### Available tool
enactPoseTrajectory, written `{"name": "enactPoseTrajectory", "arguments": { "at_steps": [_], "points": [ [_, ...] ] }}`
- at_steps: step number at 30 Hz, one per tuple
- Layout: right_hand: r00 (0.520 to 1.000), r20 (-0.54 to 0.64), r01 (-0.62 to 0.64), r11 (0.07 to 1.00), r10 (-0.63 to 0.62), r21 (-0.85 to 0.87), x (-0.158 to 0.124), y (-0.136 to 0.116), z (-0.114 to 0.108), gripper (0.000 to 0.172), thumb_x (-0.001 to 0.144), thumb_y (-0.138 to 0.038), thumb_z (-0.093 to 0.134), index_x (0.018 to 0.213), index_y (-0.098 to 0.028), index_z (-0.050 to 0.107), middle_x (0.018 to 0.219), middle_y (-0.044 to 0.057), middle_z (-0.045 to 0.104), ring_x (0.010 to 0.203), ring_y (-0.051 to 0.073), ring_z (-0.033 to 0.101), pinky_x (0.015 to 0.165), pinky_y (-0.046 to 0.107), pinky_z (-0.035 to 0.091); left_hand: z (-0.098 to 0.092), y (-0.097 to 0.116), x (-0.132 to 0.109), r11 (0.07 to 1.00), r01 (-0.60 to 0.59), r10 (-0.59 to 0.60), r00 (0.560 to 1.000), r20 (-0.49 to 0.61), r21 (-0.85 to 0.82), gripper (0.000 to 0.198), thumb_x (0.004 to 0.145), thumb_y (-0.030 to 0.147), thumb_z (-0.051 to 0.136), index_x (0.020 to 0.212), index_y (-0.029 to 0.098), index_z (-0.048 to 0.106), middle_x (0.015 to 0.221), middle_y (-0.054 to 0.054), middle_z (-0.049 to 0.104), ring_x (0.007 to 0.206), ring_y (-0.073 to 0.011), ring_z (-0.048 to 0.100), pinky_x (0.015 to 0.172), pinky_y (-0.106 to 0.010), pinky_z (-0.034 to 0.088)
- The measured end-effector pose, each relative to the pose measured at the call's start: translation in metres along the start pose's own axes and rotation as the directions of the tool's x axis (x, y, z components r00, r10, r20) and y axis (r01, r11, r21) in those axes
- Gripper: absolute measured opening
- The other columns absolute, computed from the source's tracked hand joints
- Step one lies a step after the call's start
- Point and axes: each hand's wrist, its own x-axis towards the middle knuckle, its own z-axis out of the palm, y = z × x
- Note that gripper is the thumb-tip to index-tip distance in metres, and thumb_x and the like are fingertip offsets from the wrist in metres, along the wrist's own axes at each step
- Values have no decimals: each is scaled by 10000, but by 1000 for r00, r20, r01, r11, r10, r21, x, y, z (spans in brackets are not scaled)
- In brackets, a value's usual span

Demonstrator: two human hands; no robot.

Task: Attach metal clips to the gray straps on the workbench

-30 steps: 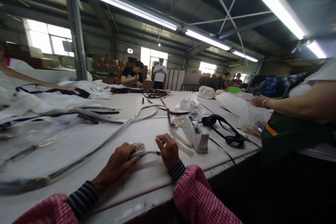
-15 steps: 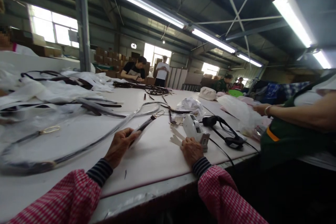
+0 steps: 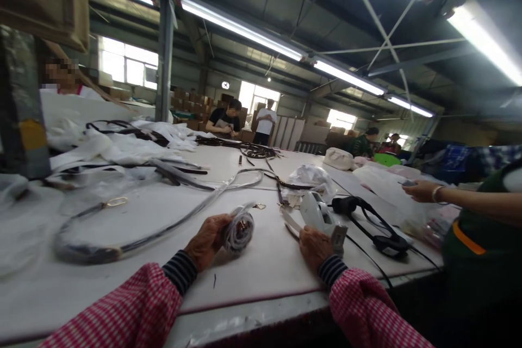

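My left hand (image 3: 207,239) grips a coiled belt in clear wrapping (image 3: 238,229), held upright just above the white table (image 3: 253,277). My right hand (image 3: 313,247) rests on the table against a white tape dispenser (image 3: 320,216), its fingers curled at the dispenser's near side by strips of tape (image 3: 290,223). Whether it holds a strip is hidden. A long wrapped belt (image 3: 163,225) snakes across the table to the left of the coil.
A black handheld tool with cable (image 3: 369,223) lies right of the dispenser. A co-worker's arm (image 3: 460,198) reaches in from the right over plastic bags (image 3: 383,182). Heaped belts and plastic (image 3: 118,144) cover the far left. Other people stand at the table's far end.
The belt end in my left hand went from flat on the table to a rolled coil. My right hand left it and moved to the tape dispenser. The view swung left.
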Motion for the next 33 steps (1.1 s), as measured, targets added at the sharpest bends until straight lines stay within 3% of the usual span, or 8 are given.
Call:
{"name": "enactPoseTrajectory", "arguments": {
  "at_steps": [6,9,11,16,19,22,26,33],
  "points": [
    [997,41,74,990,-70,-121,7,-12,-15,189,882,-115,583,745,-246,589,789,46,651,731,226,638,612,328,452,7,3,-5,997,43,-40,998,44,-65,206,816,283,756,907,99,746,871,-109,751,754,-209,687,684,-289,556],
    [993,19,120,982,-119,-147,15,-39,-34,184,976,-160,492,848,-244,594,827,49,663,658,188,619,561,302,380,10,6,-7,994,73,-69,996,55,-82,174,835,263,749,899,102,741,868,-102,750,735,-199,682,683,-285,553],
    [977,29,215,970,-213,-115,18,-62,-47,187,1014,-171,457,915,-234,602,817,35,662,617,161,597,551,307,336,11,7,-8,993,85,-81,995,57,-80,170,840,263,749,902,105,742,868,-94,751,726,-194,677,687,-284,551],
    [837,-35,532,828,-546,-178,23,-109,-57,172,1018,-131,469,999,-197,626,790,12,645,632,163,565,608,343,316,12,7,-9,992,88,-79,991,110,-85,205,838,266,747,979,117,758,872,-67,751,737,-171,655,707,-258,537],
    [775,-40,608,762,-630,-224,27,-121,-52,175,1006,-101,472,974,-172,628,813,25,663,643,171,568,603,355,303,12,6,-9,992,76,-62,989,133,-104,200,838,255,738,992,130,762,918,-65,749,765,-162,644,721,-249,529],
    [743,-18,644,722,-669,-251,33,-126,-44,171,988,-80,485,940,-166,626,816,34,672,644,176,571,597,353,297,13,4,-9,995,64,-51,988,148,-81,212,863,283,719,1005,130,755,932,-72,733,803,-172,636,747,-263,523],
    [746,-54,627,727,-664,-281,40,-137,-30,125,959,-87,534,903,-160,619,785,43,664,629,178,564,590,350,293,15,3,-9,1000,18,-16,991,135,-12,223,851,336,738,929,129,714,859,-50,680,785,-169,596,739,-274,497],
    [797,-105,559,792,-595,-244,39,-157,-8,155,933,-51,514,890,-167,608,770,40,644,619,190,561,587,359,309,15,13,-14,977,-76,64,996,69,199,405,798,524,760,747,181,551,681,43,532,607,-115,451,589,-246,367]
  ]
}}
